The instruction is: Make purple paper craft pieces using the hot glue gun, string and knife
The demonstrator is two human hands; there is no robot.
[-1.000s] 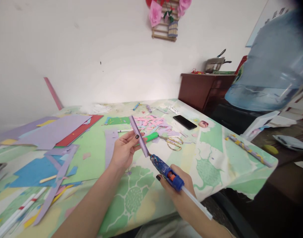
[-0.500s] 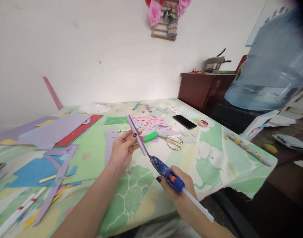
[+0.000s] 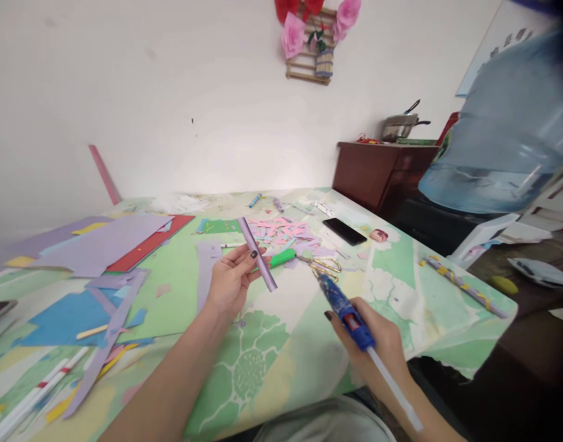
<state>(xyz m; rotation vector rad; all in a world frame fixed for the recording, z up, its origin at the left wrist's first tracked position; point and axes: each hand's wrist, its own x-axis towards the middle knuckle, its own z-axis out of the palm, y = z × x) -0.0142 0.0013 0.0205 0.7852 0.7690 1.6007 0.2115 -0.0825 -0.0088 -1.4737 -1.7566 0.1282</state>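
A thin purple paper tube point(image 3: 265, 272) is pinched between the thumb and fingers of my left hand point(image 3: 232, 276), tilted above the table. In my right hand point(image 3: 377, 331) is a blue glue gun point(image 3: 345, 310) with a white glue stick point(image 3: 394, 383) coming out of its back. The gun's tip is apart from the tube, near the gold handles of the scissors point(image 3: 330, 266). Behind the tube lies a green-handled tool point(image 3: 282, 256), partly hidden by my fingers. Pink paper scraps point(image 3: 285, 232) are spread beyond it.
Coloured paper sheets point(image 3: 110, 242) and strips point(image 3: 110, 341) cover the left side of the table. A black phone point(image 3: 344, 231) and a yellow-wrapped purple stick point(image 3: 465, 286) lie to the right. A large water bottle point(image 3: 493, 135) stands beyond the right edge.
My right hand and the glue gun have moved right, away from the lower end of the tube. My left hand still holds the tube in nearly the same place. The view has shifted slightly.
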